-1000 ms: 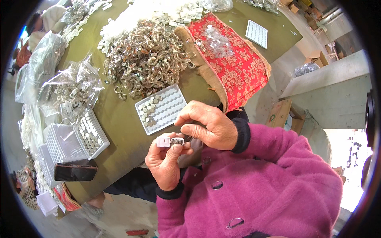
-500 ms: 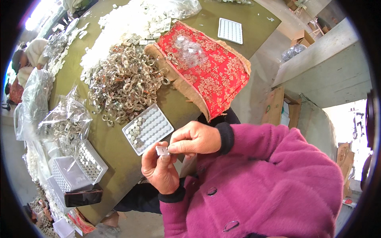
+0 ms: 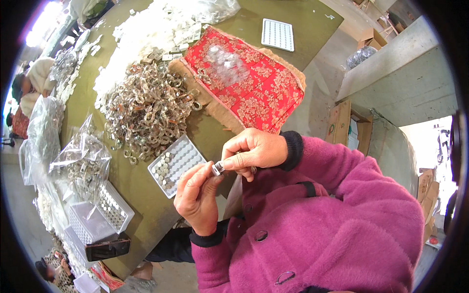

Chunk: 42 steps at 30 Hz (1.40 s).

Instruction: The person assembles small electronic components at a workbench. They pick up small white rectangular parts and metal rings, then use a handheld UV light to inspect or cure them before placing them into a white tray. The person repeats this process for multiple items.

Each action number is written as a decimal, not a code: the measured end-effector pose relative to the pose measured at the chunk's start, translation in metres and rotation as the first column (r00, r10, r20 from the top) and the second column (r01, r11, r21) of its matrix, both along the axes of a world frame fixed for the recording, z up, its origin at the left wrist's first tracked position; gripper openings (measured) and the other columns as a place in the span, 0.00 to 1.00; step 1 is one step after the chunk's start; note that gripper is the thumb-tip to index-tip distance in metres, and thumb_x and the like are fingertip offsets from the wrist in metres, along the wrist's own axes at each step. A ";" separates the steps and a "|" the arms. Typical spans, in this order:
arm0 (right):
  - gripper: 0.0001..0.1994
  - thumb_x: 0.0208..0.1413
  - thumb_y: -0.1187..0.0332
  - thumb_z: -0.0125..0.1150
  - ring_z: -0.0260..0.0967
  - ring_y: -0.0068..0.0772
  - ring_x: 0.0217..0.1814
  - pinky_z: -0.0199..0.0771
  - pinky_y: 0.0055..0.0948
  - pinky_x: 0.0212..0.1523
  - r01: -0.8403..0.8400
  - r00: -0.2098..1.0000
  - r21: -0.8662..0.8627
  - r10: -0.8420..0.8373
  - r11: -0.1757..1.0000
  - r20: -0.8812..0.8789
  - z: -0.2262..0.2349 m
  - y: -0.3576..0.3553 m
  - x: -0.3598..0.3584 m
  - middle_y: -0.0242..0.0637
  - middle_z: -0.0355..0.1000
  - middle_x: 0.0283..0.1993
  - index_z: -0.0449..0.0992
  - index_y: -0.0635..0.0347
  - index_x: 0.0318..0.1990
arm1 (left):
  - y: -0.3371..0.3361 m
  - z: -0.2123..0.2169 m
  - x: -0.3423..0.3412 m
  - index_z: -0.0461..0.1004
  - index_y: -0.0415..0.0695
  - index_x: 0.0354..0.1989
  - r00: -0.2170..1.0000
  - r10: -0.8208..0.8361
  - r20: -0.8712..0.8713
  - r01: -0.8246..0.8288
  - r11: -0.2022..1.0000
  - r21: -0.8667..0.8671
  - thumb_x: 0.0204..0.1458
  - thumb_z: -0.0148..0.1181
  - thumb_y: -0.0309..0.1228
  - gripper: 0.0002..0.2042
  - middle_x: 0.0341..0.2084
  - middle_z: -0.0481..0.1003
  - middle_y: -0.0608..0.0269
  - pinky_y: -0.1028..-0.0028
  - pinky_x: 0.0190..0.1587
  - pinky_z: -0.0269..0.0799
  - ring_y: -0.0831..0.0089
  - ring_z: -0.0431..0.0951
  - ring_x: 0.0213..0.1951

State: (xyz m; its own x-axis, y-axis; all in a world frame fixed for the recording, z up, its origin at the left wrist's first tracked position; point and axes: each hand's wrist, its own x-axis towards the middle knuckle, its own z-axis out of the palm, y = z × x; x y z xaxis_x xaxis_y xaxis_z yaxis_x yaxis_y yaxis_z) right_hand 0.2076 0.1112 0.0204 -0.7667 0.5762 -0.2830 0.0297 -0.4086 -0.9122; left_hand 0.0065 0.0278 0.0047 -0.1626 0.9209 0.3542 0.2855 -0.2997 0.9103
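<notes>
In front of my chest, my left hand (image 3: 199,202) pinches a small white piece (image 3: 218,168) with a dark part in it; its exact kind is too small to tell. The fingers of my right hand (image 3: 263,150) are closed against the same piece from the other side. A bit of something shiny peeks out under the right fingers. Just beyond my left hand lies a white dimpled tray (image 3: 188,150), partly filled with small round silvery pieces (image 3: 162,168). Behind the tray is a heap of shiny ring-shaped pieces (image 3: 146,105).
White small cards (image 3: 141,39) are piled at the back. A red floral cloth (image 3: 264,85) bears clear plastic bits. A second dimpled tray (image 3: 277,34) lies far right. On the left are plastic bags (image 3: 80,156), stacked trays (image 3: 90,222) and a phone (image 3: 107,250). Other people sit leftward.
Both hands have shifted, the right one up and to the right. The small white piece has turned and now shows a dark part. The whole view has moved slightly.
</notes>
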 end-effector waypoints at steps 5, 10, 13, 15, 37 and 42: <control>0.12 0.65 0.62 0.63 0.69 0.19 0.22 0.71 0.23 0.22 0.053 0.997 0.220 -0.065 0.974 0.051 0.016 0.002 0.004 0.29 0.73 0.26 0.78 0.61 0.34 | 0.008 0.010 0.016 0.85 0.38 0.41 1.000 -0.004 -0.022 0.004 1.000 -0.018 0.42 0.77 0.18 0.15 0.36 0.83 0.57 0.74 0.41 0.77 0.70 0.82 0.37; 0.09 0.69 0.65 0.59 0.67 0.15 0.22 0.66 0.20 0.23 0.090 0.994 0.238 -0.103 0.967 0.040 0.018 0.006 0.018 0.26 0.71 0.27 0.74 0.58 0.35 | 0.027 0.010 0.031 0.84 0.38 0.39 0.997 -0.020 -0.071 0.023 0.999 0.042 0.42 0.77 0.19 0.14 0.35 0.83 0.56 0.73 0.42 0.78 0.68 0.82 0.37; 0.09 0.68 0.67 0.60 0.67 0.15 0.22 0.66 0.20 0.23 0.104 0.993 0.088 -0.109 0.991 0.054 0.007 0.017 0.027 0.26 0.70 0.25 0.76 0.59 0.35 | 0.038 0.000 0.042 0.83 0.37 0.43 0.996 -0.081 0.026 0.080 0.996 0.033 0.46 0.74 0.17 0.14 0.39 0.82 0.56 0.74 0.43 0.78 0.70 0.82 0.38; 0.09 0.68 0.66 0.60 0.70 0.17 0.25 0.70 0.22 0.27 0.144 0.984 0.188 -0.160 0.972 0.073 0.000 0.023 0.038 0.27 0.72 0.27 0.78 0.61 0.37 | 0.042 -0.009 0.052 0.82 0.37 0.46 0.965 -0.098 0.242 0.118 0.990 -0.070 0.49 0.71 0.15 0.15 0.41 0.81 0.57 0.74 0.43 0.79 0.72 0.81 0.40; 0.02 0.64 0.76 0.61 0.76 0.20 0.31 0.76 0.23 0.32 0.422 0.763 0.713 -0.644 0.559 0.053 -0.018 0.090 0.038 0.32 0.76 0.35 0.77 0.62 0.41 | 0.050 -0.028 0.054 0.67 0.38 0.53 0.776 -0.125 0.618 0.262 0.955 -0.137 0.57 0.61 0.12 0.18 0.49 0.74 0.55 0.67 0.53 0.80 0.68 0.79 0.50; 0.07 0.65 0.76 0.62 0.75 0.18 0.34 0.77 0.22 0.36 0.439 0.848 0.567 -0.530 0.697 -0.004 -0.001 0.065 0.021 0.29 0.76 0.37 0.79 0.63 0.48 | 0.044 -0.011 0.055 0.67 0.38 0.51 0.658 -0.056 0.751 0.209 0.972 -0.110 0.58 0.62 0.16 0.15 0.42 0.75 0.58 0.63 0.49 0.81 0.61 0.82 0.47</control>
State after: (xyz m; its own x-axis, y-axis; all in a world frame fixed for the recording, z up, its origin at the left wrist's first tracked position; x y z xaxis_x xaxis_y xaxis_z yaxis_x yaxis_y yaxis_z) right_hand 0.2286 0.1764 0.0190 -0.3130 0.9448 0.0968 0.1178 0.1398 -0.9831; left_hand 0.0619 0.0714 -0.0062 -0.1708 0.9853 0.0069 -0.5338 -0.0984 0.8399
